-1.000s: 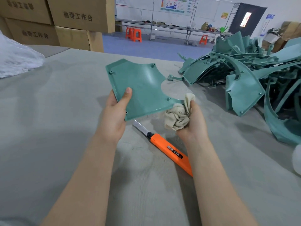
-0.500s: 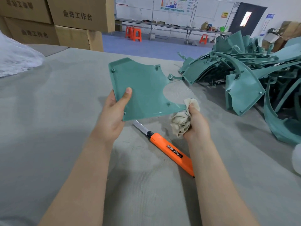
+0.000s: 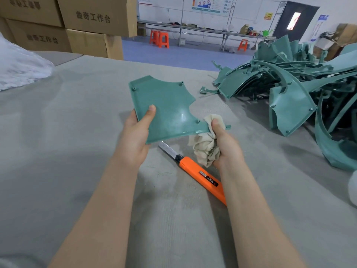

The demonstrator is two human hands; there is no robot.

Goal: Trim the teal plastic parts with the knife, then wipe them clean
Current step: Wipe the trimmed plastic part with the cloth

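Head view, one teal plastic part (image 3: pixel 166 107) held above the grey table (image 3: pixel 58 151), left hand (image 3: pixel 135 138) gripping its near-left edge, right hand (image 3: pixel 225 146) clutching one beige rag (image 3: pixel 204 149) against its right corner, one orange knife (image 3: pixel 201 173) lying below with blade out, one heap of teal parts (image 3: pixel 289 89) at right, three orange stools (image 3: pixel 161 38) beyond.

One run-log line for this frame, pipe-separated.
phase: wiping | left hand: grips teal part | right hand: grips cloth at part's right tip | knife: on table, blade out
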